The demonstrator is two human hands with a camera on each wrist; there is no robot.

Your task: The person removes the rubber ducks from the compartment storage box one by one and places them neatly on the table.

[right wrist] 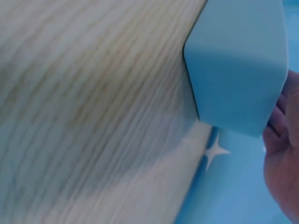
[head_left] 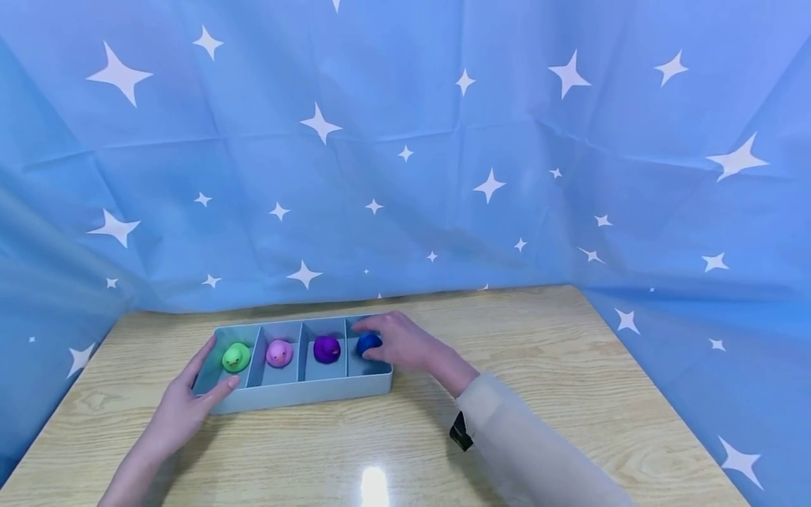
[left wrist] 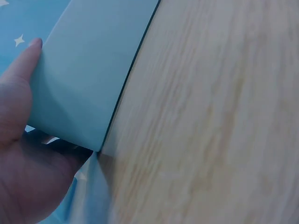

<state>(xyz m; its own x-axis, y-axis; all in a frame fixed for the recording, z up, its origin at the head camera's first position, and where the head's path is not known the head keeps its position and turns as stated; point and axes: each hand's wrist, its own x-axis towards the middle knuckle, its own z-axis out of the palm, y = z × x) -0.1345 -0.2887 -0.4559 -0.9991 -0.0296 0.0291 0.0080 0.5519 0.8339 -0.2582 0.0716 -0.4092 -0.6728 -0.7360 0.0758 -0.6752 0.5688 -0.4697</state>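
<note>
A grey-blue tray (head_left: 329, 391) with dividers stands on the table, a toy duck in each compartment. From the left come a green duck (head_left: 236, 358), a pink duck (head_left: 279, 353), a purple duck (head_left: 327, 349) and a blue one (head_left: 369, 343). My left hand (head_left: 184, 405) grips the tray's left end, the thumb at its front wall and the fingers along the short side. Reaching into the rightmost compartment, my right hand (head_left: 402, 343) holds the blue duck between thumb and fingers. The right wrist view shows that hand behind the tray's end wall (right wrist: 238, 88), its fingertips hidden.
The wooden table (head_left: 545, 366) carries the tray near its back edge. A blue cloth (head_left: 405, 176) with white stars hangs behind and at both sides. A black device (head_left: 461, 432) hangs at the right wrist. Light glares off the table's front (head_left: 374, 486).
</note>
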